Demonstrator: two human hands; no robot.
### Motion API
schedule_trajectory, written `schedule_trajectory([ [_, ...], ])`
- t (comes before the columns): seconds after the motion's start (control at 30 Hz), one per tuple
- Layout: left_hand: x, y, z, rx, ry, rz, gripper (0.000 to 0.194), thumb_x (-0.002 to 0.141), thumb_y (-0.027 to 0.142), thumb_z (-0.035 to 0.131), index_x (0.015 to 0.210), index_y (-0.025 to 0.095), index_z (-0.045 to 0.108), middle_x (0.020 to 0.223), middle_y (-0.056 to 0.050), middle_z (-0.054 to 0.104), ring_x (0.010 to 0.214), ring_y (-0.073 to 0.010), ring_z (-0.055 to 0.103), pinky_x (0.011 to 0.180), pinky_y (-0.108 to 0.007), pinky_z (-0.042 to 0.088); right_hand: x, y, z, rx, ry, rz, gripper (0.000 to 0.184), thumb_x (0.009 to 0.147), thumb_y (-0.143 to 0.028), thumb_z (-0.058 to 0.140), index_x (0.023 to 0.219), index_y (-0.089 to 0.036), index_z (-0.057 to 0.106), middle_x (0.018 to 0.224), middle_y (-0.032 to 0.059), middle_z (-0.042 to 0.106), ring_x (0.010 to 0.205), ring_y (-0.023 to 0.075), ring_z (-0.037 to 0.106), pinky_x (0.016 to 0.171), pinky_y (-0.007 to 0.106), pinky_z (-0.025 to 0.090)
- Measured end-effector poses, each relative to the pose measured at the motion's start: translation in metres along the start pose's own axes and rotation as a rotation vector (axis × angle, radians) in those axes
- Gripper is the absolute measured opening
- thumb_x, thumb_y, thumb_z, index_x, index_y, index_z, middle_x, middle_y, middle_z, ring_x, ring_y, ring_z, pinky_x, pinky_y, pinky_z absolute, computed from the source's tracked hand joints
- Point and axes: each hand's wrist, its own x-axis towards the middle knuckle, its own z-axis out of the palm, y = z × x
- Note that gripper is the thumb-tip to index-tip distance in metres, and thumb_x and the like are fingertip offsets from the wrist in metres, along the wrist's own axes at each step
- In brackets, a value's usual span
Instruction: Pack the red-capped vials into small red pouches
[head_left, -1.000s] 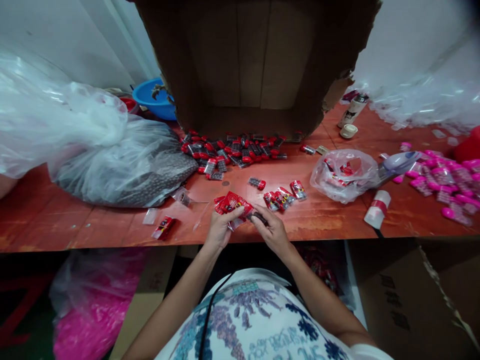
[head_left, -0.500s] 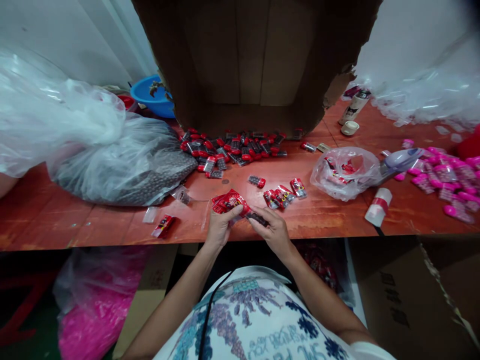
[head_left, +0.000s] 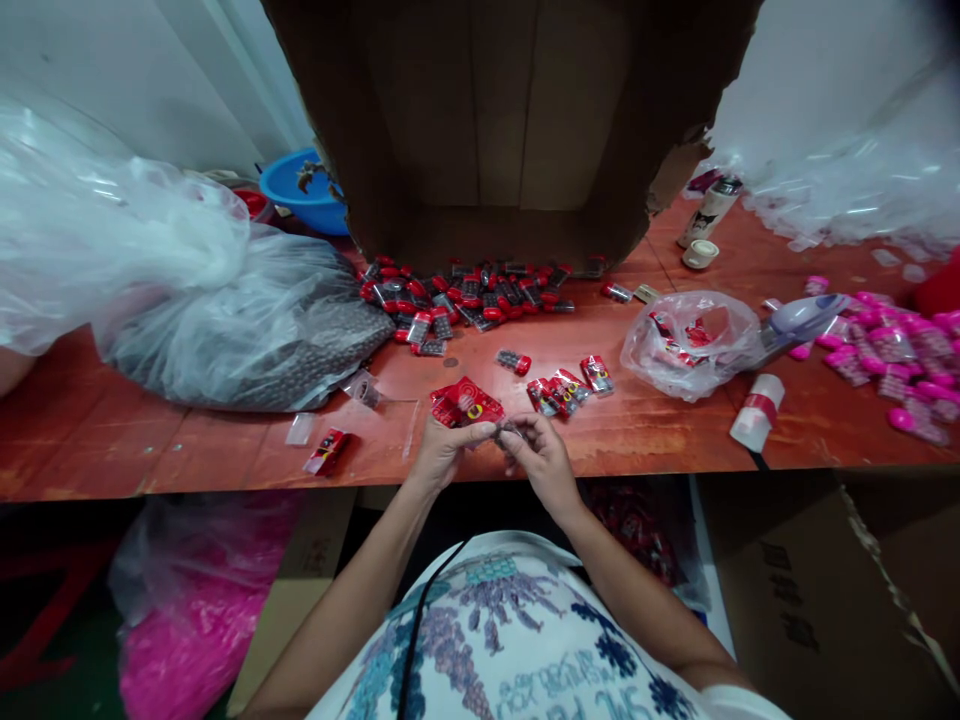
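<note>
In the head view my left hand is closed round red printed wrappers, which fan out above its thumb. My right hand meets it at the front of the table, fingers pinched on a small dark container that they mostly cover. Just beyond lies a loose red-capped container with dark contents. Right of that, several containers in red wrappers sit together. Another red-wrapped container rests left of my hands, near the table edge.
A tall open cardboard box stands behind a pile of red-capped containers. At left slumps a clear bag of dark beads. On the right are a plastic bag of red wrappers, a white roll and pink-capped containers.
My right fingers have curled in and drawn closer to my left hand, so the dark container is now mostly covered. The red wrappers in my left hand have shifted slightly.
</note>
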Motion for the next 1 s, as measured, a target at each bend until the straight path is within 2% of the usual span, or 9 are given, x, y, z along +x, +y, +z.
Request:
schedule_trajectory([
  [0.07,0.0,-0.001,0.001,-0.034,0.012,0.001,0.025,0.052,0.014,0.082,0.07,0.014,0.066,0.067,-0.001,0.066,0.059,-0.0127,0.059,0.055,-0.023,0.047,0.001,0.0,-0.001,0.001,0.004,-0.007,0.028,0.08,-0.041,0.064,0.097,-0.022,0.052,0.078,-0.0025,0.062,0.054,0.01,0.055,0.046,0.022,0.048],
  [0.23,-0.001,-0.007,0.006,-0.013,0.065,-0.008,0.021,0.054,0.014,0.082,0.068,0.014,0.065,0.063,0.001,0.065,0.057,-0.0114,0.059,0.056,-0.022,0.048,0.002,0.004,-0.005,-0.296,0.077,-0.204,0.023,0.08,-0.036,0.065,0.099,-0.022,0.061,0.088,0.0023,0.066,0.074,0.0149,0.062,0.067,0.026,0.053],
  [0.37,-0.001,-0.006,0.006,0.006,0.013,-0.104,0.024,0.053,0.015,0.082,0.071,0.013,0.067,0.069,-0.003,0.068,0.06,-0.0152,0.063,0.059,-0.026,0.051,0.004,0.009,-0.005,-0.163,0.07,-0.086,0.039,0.081,-0.039,0.063,0.115,-0.024,0.056,0.084,0.0008,0.064,0.063,0.0136,0.059,0.052,0.024,0.052],
  [0.43,0.0,-0.004,0.005,-0.022,-0.001,-0.123,0.025,0.054,0.015,0.082,0.075,0.013,0.068,0.073,-0.004,0.07,0.064,-0.0168,0.065,0.064,-0.028,0.053,0.006,0.009,-0.007,-0.083,0.01,-0.024,0.047,0.081,-0.039,0.062,0.125,-0.025,0.053,0.089,0.0015,0.064,0.065,0.0135,0.059,0.052,0.024,0.054],
  [0.57,-0.001,-0.004,0.003,-0.071,0.05,-0.056,0.028,0.056,0.016,0.081,0.081,0.015,0.07,0.08,-0.003,0.072,0.071,-0.0177,0.067,0.07,-0.029,0.054,0.01,0.005,-0.017,-0.061,-0.186,0.01,0.054,0.081,-0.035,0.062,0.133,-0.029,0.05,0.116,0.0029,0.062,0.083,0.0163,0.062,0.063,0.028,0.058],
  [0.63,-0.002,-0.008,0.003,-0.03,0.044,-0.069,0.028,0.054,0.015,0.082,0.079,0.014,0.07,0.076,-0.003,0.072,0.068,-0.0176,0.066,0.068,-0.029,0.054,0.012,0.004,-0.022,-0.109,-0.201,-0.011,0.055,0.08,-0.033,0.062,0.134,-0.03,0.049,0.116,0.0028,0.063,0.086,0.0174,0.063,0.067,0.029,0.058],
  [0.77,-0.003,-0.018,0.004,0.02,0.024,-0.15,0.03,0.054,0.014,0.083,0.08,0.013,0.07,0.074,-0.005,0.072,0.066,-0.0182,0.067,0.065,-0.029,0.055,0.016,0.006,-0.024,-0.305,-0.123,-0.144,0.041,0.079,-0.032,0.065,0.119,-0.026,0.062,0.107,0.003,0.068,0.091,0.0192,0.064,0.08,0.032,0.053],
  [0.87,-0.003,-0.021,0.004,-0.046,0.027,-0.242,0.034,0.058,0.017,0.081,0.09,0.013,0.069,0.08,-0.007,0.073,0.069,-0.0197,0.069,0.064,-0.03,0.056,0.022,0.008,-0.036,-0.399,-0.065,-0.155,0.037,0.08,-0.036,0.064,0.114,-0.024,0.064,0.098,0.0029,0.07,0.084,0.0186,0.063,0.078,0.032,0.052],
  [1.0,-0.001,-0.021,-0.002,-0.225,0.073,-0.3,0.043,0.061,0.013,0.078,0.102,0.015,0.064,0.091,-0.011,0.074,0.08,-0.0236,0.07,0.072,-0.037,0.057,0.039,0.002,-0.082,-0.533,0.281,-0.183,0.043,0.081,-0.044,0.06,0.117,-0.02,0.062,0.101,0.0067,0.065,0.079,0.0181,0.06,0.074,0.032,0.05],
])
